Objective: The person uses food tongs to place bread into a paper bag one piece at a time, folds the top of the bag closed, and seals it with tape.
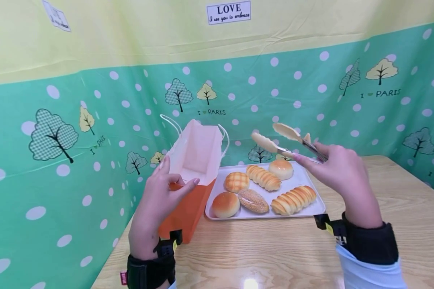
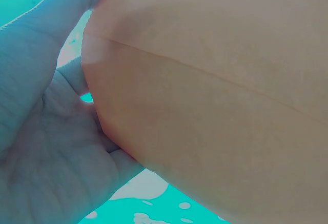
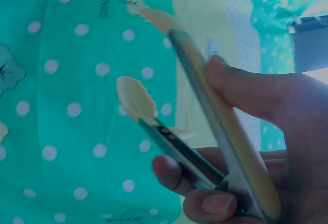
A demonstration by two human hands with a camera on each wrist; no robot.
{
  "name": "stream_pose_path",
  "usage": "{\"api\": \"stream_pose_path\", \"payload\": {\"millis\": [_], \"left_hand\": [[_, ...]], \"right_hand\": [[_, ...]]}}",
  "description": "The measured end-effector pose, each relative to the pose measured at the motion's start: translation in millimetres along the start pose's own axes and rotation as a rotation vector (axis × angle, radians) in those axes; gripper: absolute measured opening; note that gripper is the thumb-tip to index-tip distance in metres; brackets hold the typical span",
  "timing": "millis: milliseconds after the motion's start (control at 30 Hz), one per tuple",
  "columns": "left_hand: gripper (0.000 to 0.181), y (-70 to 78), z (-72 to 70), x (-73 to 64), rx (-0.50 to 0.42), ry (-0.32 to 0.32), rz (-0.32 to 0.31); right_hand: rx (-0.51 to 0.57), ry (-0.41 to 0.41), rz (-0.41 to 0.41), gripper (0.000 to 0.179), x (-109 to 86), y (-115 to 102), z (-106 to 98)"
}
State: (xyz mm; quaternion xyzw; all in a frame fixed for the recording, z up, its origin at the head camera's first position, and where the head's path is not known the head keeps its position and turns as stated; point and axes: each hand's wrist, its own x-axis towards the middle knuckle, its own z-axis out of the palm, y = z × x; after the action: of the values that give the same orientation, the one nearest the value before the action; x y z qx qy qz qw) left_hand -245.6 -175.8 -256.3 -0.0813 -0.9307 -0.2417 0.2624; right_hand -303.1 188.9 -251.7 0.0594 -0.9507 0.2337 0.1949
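In the head view my left hand holds an orange paper bag by the near side of its rim. The bag leans toward me, its pale inside showing and white cord handles standing up. Thumb and fingers lie on either side of the paper in the left wrist view. Raised above the right part of the tray, my right hand grips metal tongs with beige scalloped tips. The tong arms are spread, with nothing between the tips.
On the white tray lie a round bun, a checked bun, a seeded roll, two ridged rolls and a glossy bun. A patterned curtain hangs behind and left of the wooden table.
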Motion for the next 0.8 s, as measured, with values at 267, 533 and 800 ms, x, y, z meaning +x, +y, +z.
{"api": "stream_pose_path", "payload": {"millis": [267, 533, 800], "left_hand": [[0.036, 0.6, 0.6, 0.1, -0.011, -0.006, -0.001], [0.037, 0.9, 1.4, -0.6, -0.004, 0.001, 0.007], [0.037, 2.7, 0.7, -1.0, 0.007, -0.002, 0.004]], "right_hand": [[-0.195, -0.33, 0.056, 0.072, 11.6, 27, 24], [-0.177, -0.39, 0.095, 0.063, 15.3, 35, 47], [-0.14, -0.429, 0.01, 0.056, 15.5, 29, 45]]}}
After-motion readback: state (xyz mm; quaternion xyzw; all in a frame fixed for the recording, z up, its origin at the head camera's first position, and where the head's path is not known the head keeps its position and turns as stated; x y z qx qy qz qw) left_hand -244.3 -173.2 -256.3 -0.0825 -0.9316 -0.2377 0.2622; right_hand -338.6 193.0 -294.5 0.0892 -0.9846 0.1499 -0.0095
